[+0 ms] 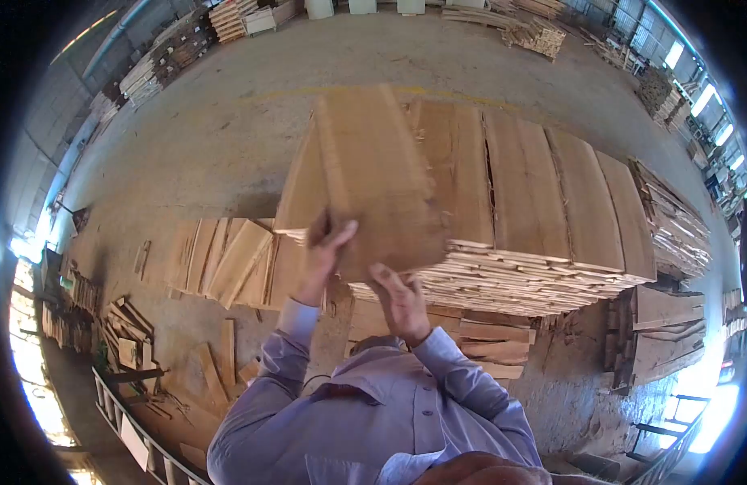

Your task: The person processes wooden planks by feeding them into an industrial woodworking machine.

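Observation:
A wide wooden board (379, 170) is tilted up in front of me, its near end in both hands and slightly blurred. My left hand (331, 246) grips its left edge, thumb on the near face. Under the near end, my right hand (399, 301) holds the bottom edge with the fingers partly behind the wood. Behind and below the board lies a tall stack of boards (523, 186), its top layer laid side by side and its cut ends facing me.
A lower row of boards (202, 250) lies at left. Loose wood pieces (131, 335) are scattered on the floor at lower left, near a metal railing (139, 432). More lumber piles stand at right (668, 327) and at the back (535, 36).

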The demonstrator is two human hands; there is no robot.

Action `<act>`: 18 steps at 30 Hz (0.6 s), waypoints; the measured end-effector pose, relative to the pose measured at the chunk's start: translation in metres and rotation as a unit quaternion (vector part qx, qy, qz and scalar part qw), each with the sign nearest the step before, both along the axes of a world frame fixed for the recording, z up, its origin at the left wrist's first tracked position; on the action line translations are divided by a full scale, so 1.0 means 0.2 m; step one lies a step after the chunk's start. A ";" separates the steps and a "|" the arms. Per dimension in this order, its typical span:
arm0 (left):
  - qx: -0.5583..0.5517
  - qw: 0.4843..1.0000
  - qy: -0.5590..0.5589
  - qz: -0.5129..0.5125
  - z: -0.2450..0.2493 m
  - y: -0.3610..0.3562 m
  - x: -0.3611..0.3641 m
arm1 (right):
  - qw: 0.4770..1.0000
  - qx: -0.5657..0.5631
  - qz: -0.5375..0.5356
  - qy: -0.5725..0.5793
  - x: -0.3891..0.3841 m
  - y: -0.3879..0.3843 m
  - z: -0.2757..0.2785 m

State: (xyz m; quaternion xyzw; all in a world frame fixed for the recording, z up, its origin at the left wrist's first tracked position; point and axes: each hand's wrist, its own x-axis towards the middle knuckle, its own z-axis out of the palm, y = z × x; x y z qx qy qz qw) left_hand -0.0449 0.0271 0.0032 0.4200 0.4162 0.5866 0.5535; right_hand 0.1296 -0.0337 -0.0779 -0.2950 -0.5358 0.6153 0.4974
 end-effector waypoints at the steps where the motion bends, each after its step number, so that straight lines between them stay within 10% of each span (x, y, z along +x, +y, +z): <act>1: -0.008 1.000 -0.013 -0.006 -0.01 0.07 -0.10 | 0.994 -0.058 0.010 0.097 -0.10 0.07 0.09; 6: 0.007 0.999 0.036 -0.028 -0.19 0.48 -0.52 | 0.969 -0.186 0.126 0.097 -0.12 0.25 0.09; 11: -0.041 0.994 0.027 -0.094 -0.30 0.71 -0.65 | 0.979 0.071 -0.025 -0.189 0.00 0.30 0.08; 18: -0.056 0.985 0.050 -0.159 -0.45 0.80 -0.61 | 0.828 0.317 -0.211 -0.412 0.24 0.56 0.22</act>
